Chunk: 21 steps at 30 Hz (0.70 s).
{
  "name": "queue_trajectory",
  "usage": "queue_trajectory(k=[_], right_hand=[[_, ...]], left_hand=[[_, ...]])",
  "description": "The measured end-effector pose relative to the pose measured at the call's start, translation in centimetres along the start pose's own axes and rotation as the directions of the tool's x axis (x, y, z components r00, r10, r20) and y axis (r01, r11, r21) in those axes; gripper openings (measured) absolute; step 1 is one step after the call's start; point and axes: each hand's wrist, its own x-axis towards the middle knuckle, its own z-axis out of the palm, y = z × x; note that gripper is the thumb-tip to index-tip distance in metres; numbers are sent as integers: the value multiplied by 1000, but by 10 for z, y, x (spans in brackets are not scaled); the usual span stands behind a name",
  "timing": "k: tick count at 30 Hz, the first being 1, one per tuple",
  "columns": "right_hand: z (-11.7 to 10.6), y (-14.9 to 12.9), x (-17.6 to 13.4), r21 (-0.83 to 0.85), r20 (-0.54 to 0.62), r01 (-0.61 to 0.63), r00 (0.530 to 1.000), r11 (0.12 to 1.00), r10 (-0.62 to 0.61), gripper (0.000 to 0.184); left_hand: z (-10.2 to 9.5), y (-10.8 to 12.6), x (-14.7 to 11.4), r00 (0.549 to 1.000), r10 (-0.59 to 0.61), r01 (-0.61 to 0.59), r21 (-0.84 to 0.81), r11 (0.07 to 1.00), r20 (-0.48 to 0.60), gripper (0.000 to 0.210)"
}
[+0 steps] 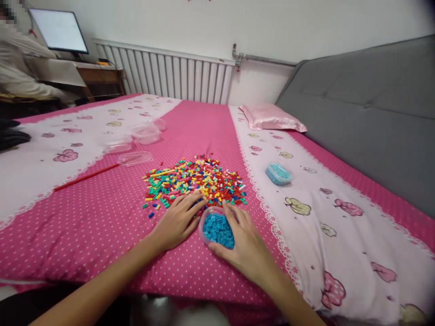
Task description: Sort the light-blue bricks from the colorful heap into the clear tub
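Note:
My right hand (243, 237) curves around a small clear plastic tub (203, 233), thumb at its near side and fingers at its far rim. The tub is full of small blue building bricks (218, 230). My left hand (180, 217) lies just left of the tub, fingers stretched toward the near edge of a loose pile of multicoloured bricks (193, 179). Its fingertips reach the pile; nothing shows in its grasp. A few stray bricks lie left of that hand. Farther right stands a second tub (278, 174) of light blue bricks.
Several clear plastic tubs (146, 132) sit at the back left, beside a clear lid (135, 158) and a red stick (86, 177). A pink pillow (272, 118) lies near the grey headboard (367, 99). A person (23, 68) sits by a monitor (59, 29).

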Motion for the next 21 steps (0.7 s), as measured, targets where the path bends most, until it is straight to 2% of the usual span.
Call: queue_trajectory(k=[2, 4, 6, 8, 10, 13, 16, 18, 21], right_hand=[[-5, 9, -2, 80, -36, 11, 999, 997, -8, 91], [-17, 26, 1, 203, -125, 9, 992, 979, 17, 71], [-32, 47, 14, 339, -269, -15, 956, 941, 113, 57], [-46, 70, 38, 411, -339, -33, 922, 911, 187, 53], [-55, 88, 70, 389, -319, -58, 928, 919, 193, 50], [-59, 102, 127, 351, -248, -8, 963, 936, 101, 48], [-53, 101, 177, 488, -132, 0, 988, 873, 74, 43], [-49, 98, 196, 500, -122, 31, 992, 866, 35, 36], [-47, 100, 201, 475, -163, 76, 987, 877, 3, 33]], left_hand=[[2, 2, 0, 1000, -13, 14, 21, 1000, -14, 45], [2, 3, -2, 999, -31, 32, 47, 998, -13, 46], [3, 4, -4, 999, -42, 43, 78, 996, -18, 47], [4, 4, -7, 999, -40, 42, 99, 994, -25, 47], [3, 3, -10, 999, -42, 45, 109, 993, -29, 47], [1, 2, -13, 998, -43, 48, 114, 992, -47, 45], [-1, 3, -14, 997, -32, 41, 128, 991, -73, 42], [-1, 3, -14, 995, -29, 41, 129, 991, -94, 40], [4, 2, -20, 982, -63, 81, 100, 992, -177, 36]])
